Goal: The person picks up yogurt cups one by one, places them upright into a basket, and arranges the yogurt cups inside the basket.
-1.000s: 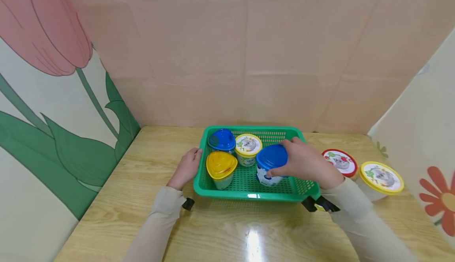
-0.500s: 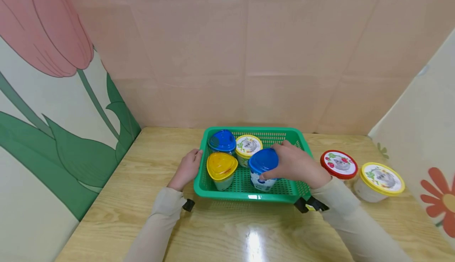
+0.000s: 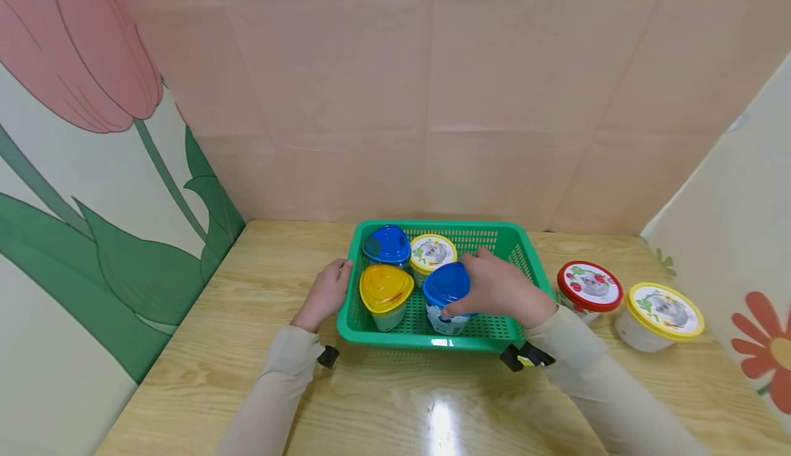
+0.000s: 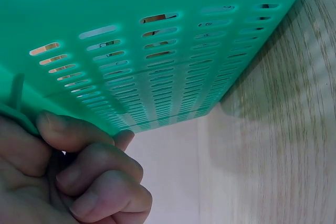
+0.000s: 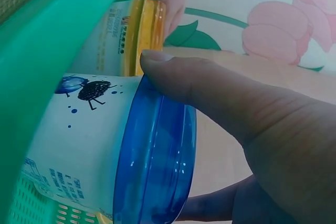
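Note:
My right hand (image 3: 503, 290) grips a white tub with a blue lid (image 3: 446, 299) by its lid, thumb on the near side, inside the green plastic basket (image 3: 432, 341). In the right wrist view the blue lid (image 5: 157, 156) lies between thumb and fingers. At the basket's left end my left hand (image 3: 326, 291) holds the rim, its fingers curled in the left wrist view (image 4: 100, 171). Left of the held tub stands a yellow-lidded tub (image 3: 386, 291), with another blue-lidded tub (image 3: 387, 246) behind it. A round tub with a yellow-rimmed koala lid (image 3: 432, 253) stands at the back.
Right of the basket, on the wooden table (image 3: 204, 346), stand a red-rimmed tub (image 3: 590, 288) and a yellow-rimmed tub (image 3: 662, 312). A pinkish wall covering (image 3: 395, 99) rises behind, with flower-painted panels at both sides.
My right hand has moved left and slightly nearer with the blue-lidded tub, bringing it closer to the yellow-lidded tub. The left hand stays at the basket's rim.

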Tool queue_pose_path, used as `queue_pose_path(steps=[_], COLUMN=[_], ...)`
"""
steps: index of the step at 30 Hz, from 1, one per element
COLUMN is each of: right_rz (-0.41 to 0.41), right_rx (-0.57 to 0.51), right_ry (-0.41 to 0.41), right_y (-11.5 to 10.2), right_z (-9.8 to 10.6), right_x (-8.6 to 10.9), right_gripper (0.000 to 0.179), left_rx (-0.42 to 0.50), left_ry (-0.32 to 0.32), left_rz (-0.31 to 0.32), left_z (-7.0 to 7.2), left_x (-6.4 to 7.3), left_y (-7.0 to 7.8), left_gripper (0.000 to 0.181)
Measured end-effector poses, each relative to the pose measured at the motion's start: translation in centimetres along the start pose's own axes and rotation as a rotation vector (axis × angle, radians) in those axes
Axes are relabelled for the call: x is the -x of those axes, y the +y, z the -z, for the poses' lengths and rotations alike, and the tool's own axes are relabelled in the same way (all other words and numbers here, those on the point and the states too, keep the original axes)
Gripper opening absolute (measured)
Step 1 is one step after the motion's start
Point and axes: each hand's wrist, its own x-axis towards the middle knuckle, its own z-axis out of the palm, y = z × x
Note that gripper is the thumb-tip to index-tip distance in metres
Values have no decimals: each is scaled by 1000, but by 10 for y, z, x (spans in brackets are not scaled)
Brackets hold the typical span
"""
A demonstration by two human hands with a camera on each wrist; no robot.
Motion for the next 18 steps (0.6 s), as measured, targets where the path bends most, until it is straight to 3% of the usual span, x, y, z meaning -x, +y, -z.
queue_pose_path(steps=[18], right_rz=[-3], right_rx=[19], right_ry=[-12], right_y=[-4], right_z=[-13], right_x=[-7], right_gripper=[99], left_rx=[10], left_ry=[4], left_rz=[2], left_z=[-1], left_x=[-1], left_y=[-1], left_gripper=[43])
